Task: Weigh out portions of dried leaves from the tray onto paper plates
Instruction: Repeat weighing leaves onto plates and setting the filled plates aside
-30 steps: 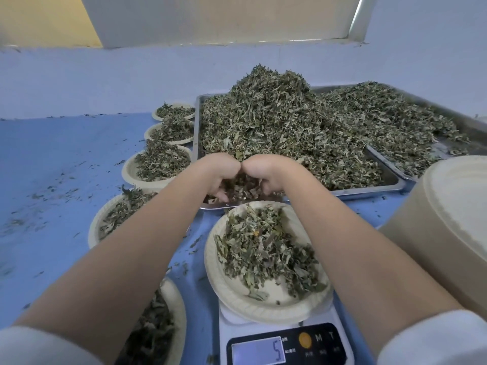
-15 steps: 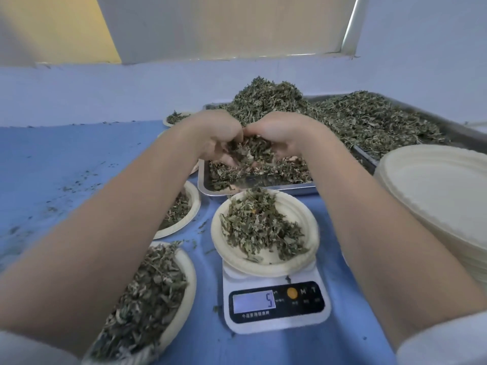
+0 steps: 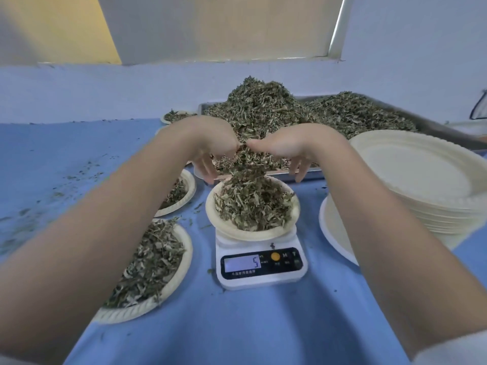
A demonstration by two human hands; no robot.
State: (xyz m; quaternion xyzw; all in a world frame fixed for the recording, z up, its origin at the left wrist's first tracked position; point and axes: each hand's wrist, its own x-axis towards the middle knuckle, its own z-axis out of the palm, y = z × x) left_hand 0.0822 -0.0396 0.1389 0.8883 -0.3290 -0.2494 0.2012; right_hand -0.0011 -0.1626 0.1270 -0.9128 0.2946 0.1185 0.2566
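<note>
Both hands have opened since half a second ago: left hand (image 3: 210,143) and right hand (image 3: 287,147) now spread, fingers down, dropping leaves (image 3: 250,204) onto the plate (image 3: 232,230) on the scale (image 3: 261,262), just before the tray (image 3: 434,127). Risk: heap is high, so leaves may spill off the rim and the portion overshoot.

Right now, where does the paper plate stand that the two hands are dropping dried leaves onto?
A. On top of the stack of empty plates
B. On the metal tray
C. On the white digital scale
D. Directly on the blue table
C: the paper plate under the open left hand and right hand sits on the white digital scale, whose display shows below its rim.
</note>
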